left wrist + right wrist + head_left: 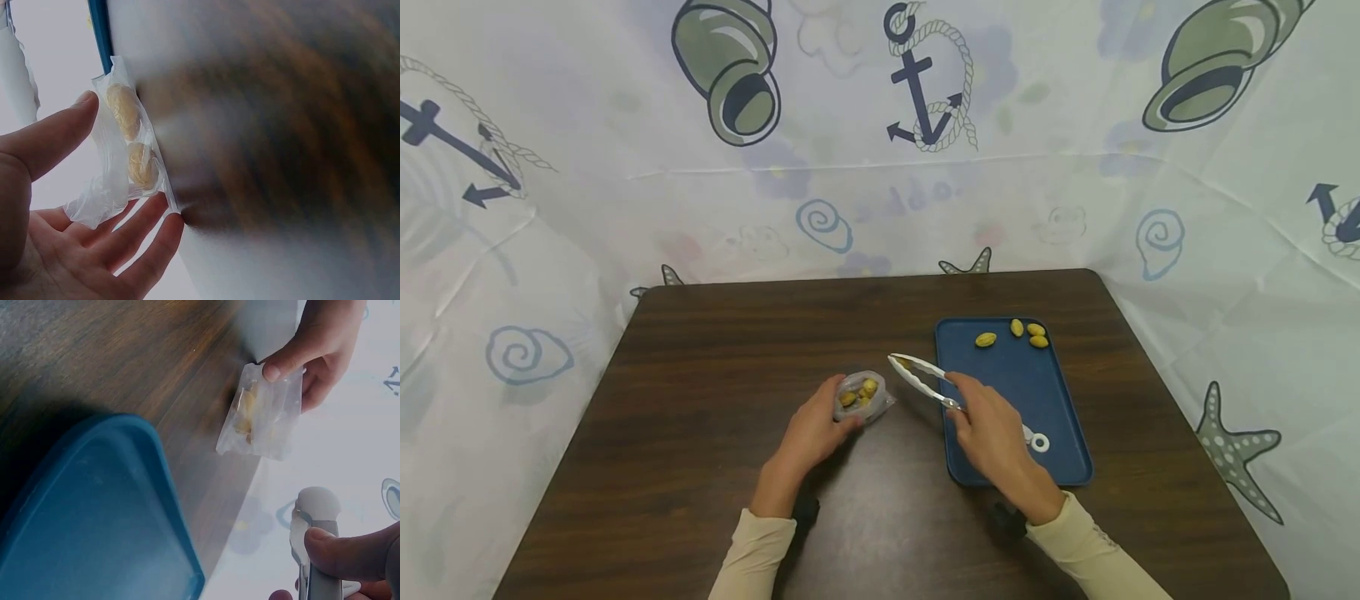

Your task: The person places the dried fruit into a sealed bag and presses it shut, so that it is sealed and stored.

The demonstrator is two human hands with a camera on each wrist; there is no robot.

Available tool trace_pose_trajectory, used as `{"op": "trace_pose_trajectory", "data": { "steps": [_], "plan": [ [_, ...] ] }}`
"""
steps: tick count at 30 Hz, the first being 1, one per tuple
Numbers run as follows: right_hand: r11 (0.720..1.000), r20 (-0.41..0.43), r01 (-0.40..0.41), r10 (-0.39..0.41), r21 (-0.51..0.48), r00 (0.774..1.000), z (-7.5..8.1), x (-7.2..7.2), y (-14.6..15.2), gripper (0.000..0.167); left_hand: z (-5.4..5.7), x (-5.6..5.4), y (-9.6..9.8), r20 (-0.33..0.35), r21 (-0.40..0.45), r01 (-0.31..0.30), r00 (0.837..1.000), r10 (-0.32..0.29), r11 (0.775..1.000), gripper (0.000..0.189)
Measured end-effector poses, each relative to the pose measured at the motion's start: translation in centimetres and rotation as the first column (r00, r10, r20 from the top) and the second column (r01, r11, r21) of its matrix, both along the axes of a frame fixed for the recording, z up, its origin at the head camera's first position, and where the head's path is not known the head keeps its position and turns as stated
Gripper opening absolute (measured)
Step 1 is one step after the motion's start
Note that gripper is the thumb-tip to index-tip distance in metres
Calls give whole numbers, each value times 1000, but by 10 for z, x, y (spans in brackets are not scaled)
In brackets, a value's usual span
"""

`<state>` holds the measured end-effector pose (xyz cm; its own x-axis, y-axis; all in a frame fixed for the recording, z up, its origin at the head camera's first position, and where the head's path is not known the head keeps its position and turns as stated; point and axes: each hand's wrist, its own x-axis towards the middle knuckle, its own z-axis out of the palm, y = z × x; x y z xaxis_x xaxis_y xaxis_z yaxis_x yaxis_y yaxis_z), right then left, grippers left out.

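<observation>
On the table's middle stands a small clear plastic bag (859, 396) with its mouth facing up. Several yellow-brown oval pieces (123, 111), like olives or nuts, show through its thin wall. My left hand (814, 429) holds the bag's side between thumb and fingers. White-tipped metal tongs (917, 379) are gripped in my right hand (988, 425), with their tips pointing left toward the bag. A small brownish patch shows between the tong tips in the head view. In the right wrist view, my thumb presses on the tongs' arm.
A blue rectangular tray (1011, 375) lies on the right of the dark wooden table (722, 350), below my right hand. Several yellow-brown oval pieces (986, 339) sit near its far edge. A white printed cloth (865, 217) hangs behind the table.
</observation>
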<state>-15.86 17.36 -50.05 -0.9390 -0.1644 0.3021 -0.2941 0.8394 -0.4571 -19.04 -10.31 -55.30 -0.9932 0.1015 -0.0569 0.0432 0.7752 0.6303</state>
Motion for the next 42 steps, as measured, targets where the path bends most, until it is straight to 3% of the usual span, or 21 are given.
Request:
{"op": "trace_pose_trajectory", "data": {
  "steps": [20,27,42],
  "plan": [
    [995,-46,-89,91,34,995,5,-2,-16,52,2,-3,2,3,-27,6,1000,-6,1000,78],
    [991,-26,-126,127,50,992,4,1,-25,52,0,-1,1,-16,-19,6,1000,-7,1000,77],
    [981,-80,-180,186,77,979,2,2,-34,54,0,0,-1,-44,-10,12,999,-12,1000,78]
  ]
}}
